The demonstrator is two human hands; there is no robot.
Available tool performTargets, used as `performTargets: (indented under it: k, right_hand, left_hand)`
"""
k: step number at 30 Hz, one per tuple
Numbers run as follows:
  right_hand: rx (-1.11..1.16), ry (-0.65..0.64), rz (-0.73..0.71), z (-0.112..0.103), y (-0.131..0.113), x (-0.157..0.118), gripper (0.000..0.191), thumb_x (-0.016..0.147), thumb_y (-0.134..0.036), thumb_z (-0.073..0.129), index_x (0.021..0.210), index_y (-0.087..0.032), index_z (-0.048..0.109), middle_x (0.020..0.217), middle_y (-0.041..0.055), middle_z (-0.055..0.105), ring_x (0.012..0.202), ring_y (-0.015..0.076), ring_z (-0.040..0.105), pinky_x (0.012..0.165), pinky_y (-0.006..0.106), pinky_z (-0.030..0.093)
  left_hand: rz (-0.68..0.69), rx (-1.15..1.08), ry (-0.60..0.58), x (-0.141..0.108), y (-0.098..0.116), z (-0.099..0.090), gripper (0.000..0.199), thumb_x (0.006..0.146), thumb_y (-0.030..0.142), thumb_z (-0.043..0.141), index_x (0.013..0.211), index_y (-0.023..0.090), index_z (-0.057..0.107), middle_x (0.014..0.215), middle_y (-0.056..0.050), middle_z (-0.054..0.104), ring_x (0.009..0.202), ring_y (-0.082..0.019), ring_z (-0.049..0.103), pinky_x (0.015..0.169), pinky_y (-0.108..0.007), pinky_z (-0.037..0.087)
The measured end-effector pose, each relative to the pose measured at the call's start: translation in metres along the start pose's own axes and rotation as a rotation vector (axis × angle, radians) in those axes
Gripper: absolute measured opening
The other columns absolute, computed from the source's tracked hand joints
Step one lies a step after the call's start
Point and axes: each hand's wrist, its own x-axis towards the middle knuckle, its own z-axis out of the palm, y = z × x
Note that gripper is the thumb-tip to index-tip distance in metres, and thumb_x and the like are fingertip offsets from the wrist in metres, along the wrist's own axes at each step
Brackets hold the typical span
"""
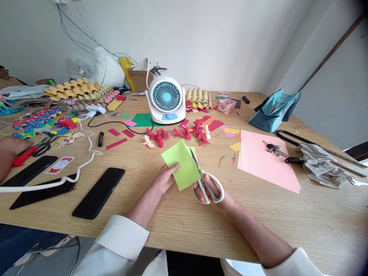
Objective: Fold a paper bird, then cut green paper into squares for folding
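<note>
A sheet of light green paper (184, 168) is pinched in my left hand (165, 179), thumb on top near its left edge. My right hand (211, 188) has its fingers through the handles of white-handled scissors (215, 191). The scissors' blades lie along the right side of the green paper, pointing away from me, and a narrow piece of green shows behind them. Beyond the paper sit several folded red paper figures (186, 132), with a pale pink figure (147, 142) at their left and another at their right.
A white fan (166, 99) stands behind the figures. Pink paper sheets (264, 168) with keys (274, 148) lie to the right, near a blue bag (274, 111). A black phone (99, 193) and a marker (100, 139) lie left. Another person's hand (11, 153) is at the far left by red-handled scissors.
</note>
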Motion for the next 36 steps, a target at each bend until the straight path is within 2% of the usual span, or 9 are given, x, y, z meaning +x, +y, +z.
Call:
performTargets:
  k: [12, 20, 26, 32, 36]
  right_hand:
    - [-0.032, 0.061, -0.055, 0.006, -0.001, -0.002, 0.048, 0.093, -0.063, 0.045, 0.084, -0.018, 0.06, 0.046, -0.0032, 0.049, 0.04, 0.0097, 0.038, 0.042, 0.024, 0.026]
    - [-0.052, 0.069, -0.023, 0.009, -0.006, -0.003, 0.047, 0.091, -0.065, 0.046, 0.082, -0.021, 0.06, 0.046, -0.0022, 0.047, 0.041, 0.0116, 0.036, 0.044, 0.028, 0.027]
    - [-0.073, 0.048, 0.0, 0.008, -0.005, -0.003, 0.048, 0.091, -0.065, 0.046, 0.085, -0.019, 0.061, 0.047, -0.0018, 0.05, 0.041, 0.0114, 0.038, 0.042, 0.026, 0.026]
    - [-0.092, 0.023, 0.018, 0.007, -0.006, -0.003, 0.054, 0.09, -0.069, 0.045, 0.089, -0.017, 0.06, 0.052, -0.0008, 0.054, 0.044, 0.0121, 0.043, 0.044, 0.027, 0.031]
    - [-0.126, 0.079, -0.013, 0.011, -0.012, -0.004, 0.054, 0.089, -0.07, 0.043, 0.071, -0.021, 0.057, 0.049, 0.0007, 0.051, 0.044, 0.0134, 0.041, 0.045, 0.03, 0.031]
  left_hand:
    - [-0.009, -0.027, 0.024, 0.001, -0.001, 0.001, 0.042, 0.064, 0.031, 0.087, 0.1, 0.015, 0.073, 0.097, -0.008, 0.076, 0.086, -0.021, 0.071, 0.081, -0.033, 0.054]
    - [0.002, -0.019, 0.033, 0.001, 0.0, 0.003, 0.043, 0.064, 0.031, 0.087, 0.101, 0.014, 0.072, 0.099, -0.009, 0.076, 0.091, -0.024, 0.071, 0.086, -0.036, 0.054]
    - [0.002, -0.017, 0.007, 0.0, -0.001, 0.001, 0.041, 0.069, 0.031, 0.083, 0.104, 0.014, 0.072, 0.101, -0.01, 0.076, 0.096, -0.026, 0.07, 0.089, -0.038, 0.052]
    - [-0.008, 0.002, -0.034, -0.001, -0.002, 0.002, 0.041, 0.071, 0.033, 0.082, 0.106, 0.013, 0.071, 0.099, -0.012, 0.076, 0.095, -0.027, 0.07, 0.089, -0.038, 0.051]
    - [-0.034, -0.012, -0.005, -0.002, -0.005, 0.006, 0.044, 0.066, 0.029, 0.086, 0.104, 0.013, 0.071, 0.096, -0.011, 0.077, 0.091, -0.026, 0.071, 0.087, -0.037, 0.052]
